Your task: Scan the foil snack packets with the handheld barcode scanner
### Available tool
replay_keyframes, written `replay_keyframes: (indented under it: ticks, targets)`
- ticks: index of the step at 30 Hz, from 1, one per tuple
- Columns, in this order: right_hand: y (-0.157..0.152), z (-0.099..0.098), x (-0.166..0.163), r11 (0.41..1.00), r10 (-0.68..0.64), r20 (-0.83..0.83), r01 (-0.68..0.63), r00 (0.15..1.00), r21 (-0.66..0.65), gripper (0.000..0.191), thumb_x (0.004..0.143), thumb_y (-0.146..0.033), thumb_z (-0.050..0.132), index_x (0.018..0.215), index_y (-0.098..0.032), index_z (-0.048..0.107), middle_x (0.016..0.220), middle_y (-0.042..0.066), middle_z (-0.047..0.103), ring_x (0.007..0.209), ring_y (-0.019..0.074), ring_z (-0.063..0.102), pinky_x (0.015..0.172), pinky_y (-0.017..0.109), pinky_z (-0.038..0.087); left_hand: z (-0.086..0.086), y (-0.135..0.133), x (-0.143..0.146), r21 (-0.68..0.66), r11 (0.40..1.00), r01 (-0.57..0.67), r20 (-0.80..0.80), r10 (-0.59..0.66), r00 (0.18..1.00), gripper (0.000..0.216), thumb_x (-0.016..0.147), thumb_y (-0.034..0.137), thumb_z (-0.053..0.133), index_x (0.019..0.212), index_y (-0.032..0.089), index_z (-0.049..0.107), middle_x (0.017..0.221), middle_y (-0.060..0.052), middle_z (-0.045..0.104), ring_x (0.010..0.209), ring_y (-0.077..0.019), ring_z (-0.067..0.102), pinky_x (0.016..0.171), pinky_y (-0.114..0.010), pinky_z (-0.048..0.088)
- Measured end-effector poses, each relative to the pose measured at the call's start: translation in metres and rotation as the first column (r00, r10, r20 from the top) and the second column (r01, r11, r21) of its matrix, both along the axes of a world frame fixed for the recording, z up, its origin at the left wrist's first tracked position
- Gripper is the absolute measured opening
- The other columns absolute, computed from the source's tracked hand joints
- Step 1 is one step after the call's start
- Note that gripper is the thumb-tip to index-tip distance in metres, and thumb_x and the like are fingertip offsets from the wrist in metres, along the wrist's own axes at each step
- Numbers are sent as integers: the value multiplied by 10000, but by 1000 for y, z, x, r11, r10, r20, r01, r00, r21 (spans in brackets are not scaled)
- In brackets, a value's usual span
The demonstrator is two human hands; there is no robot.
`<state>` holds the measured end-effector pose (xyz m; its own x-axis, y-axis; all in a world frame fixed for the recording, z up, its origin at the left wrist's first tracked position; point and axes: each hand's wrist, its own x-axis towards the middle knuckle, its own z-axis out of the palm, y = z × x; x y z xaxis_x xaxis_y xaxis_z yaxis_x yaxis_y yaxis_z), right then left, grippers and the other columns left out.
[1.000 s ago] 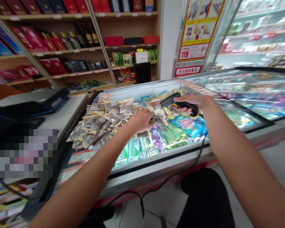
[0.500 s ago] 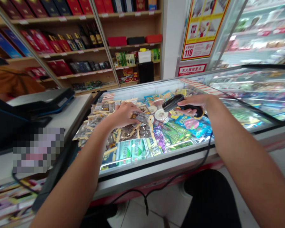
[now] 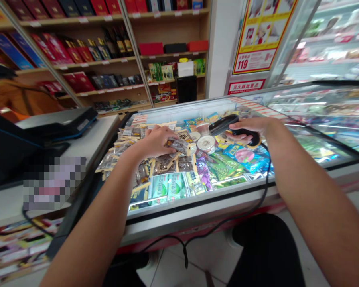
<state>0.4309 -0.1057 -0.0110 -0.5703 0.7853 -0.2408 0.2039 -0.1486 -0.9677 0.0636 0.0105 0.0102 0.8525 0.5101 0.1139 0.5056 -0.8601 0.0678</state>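
Note:
Above the freezer, my left hand [image 3: 159,141] is closed on the end of a clear-and-brown ice cream packet [image 3: 179,146]. Many similar packets [image 3: 164,165] lie heaped under and left of it. My right hand [image 3: 247,129] grips a black barcode scanner [image 3: 224,124] by its handle, its head pointing left toward the held packet. Beneath the scanner head sit white-lidded cups [image 3: 206,143]. Blue packets [image 3: 247,156] and green packets [image 3: 224,165] lie below my right hand. The scanner's black cable [image 3: 268,175] hangs over the freezer's front edge.
The freezer's front rim [image 3: 203,208] runs across before my knees. A counter [image 3: 107,123] with a dark monitor [image 3: 8,147] stands at left, near a person in an orange top [image 3: 32,95]. Shelves of boxes [image 3: 151,48] line the back wall. Green-and-white packets [image 3: 169,186] lie near the freezer's front.
The whole view has shifted slightly right and a little down at the freezer. Both hands keep their holds on the packet and the scanner, with almost no movement relative to the goods.

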Motion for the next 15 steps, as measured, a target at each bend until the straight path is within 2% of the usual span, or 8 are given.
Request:
replay_keyframes:
  ticks: [3,5,8,12,15]
  targets:
    - [1,3,-1,979,-203,-35,203,979,3,417,889,-564,678,817,-193,504,588,-51,409,425,64,320,372,204,269,2,-11,0,69,998,-11,-4,11,1000,540,732,332,727,1267,308,659,1428,-108,505,1339,-395,428,1099,-610,324]
    - [3,5,0,918,-395,-102,395,913,-15,408,869,-560,703,865,-202,507,584,-60,405,420,68,332,367,200,278,3,-25,11,102,994,27,4,-27,1000,571,757,360,697,1313,257,616,1465,-153,451,1345,-417,421,1088,-619,339]
    - [5,7,10,801,-591,-236,596,772,-59,446,824,-582,742,908,-216,502,579,-76,404,401,63,324,354,200,296,-6,-49,44,139,985,98,17,-101,995,536,858,382,605,1364,211,567,1430,-172,500,1320,-402,453,1096,-598,344]
    - [1,3,43,698,-690,-368,708,623,-110,497,774,-627,766,896,-226,499,558,-92,400,384,63,312,358,214,339,-33,-62,101,140,973,186,-109,-171,979,605,922,435,550,1474,199,485,1505,-182,489,1370,-407,438,1134,-614,295]
    - [-5,-8,75,626,-725,-458,769,513,-128,461,793,-613,746,851,-231,494,528,-99,372,378,69,294,355,218,330,-51,-59,135,91,988,128,-139,-115,984,643,973,483,459,1551,210,396,1595,-184,397,1428,-397,402,1151,-598,282]
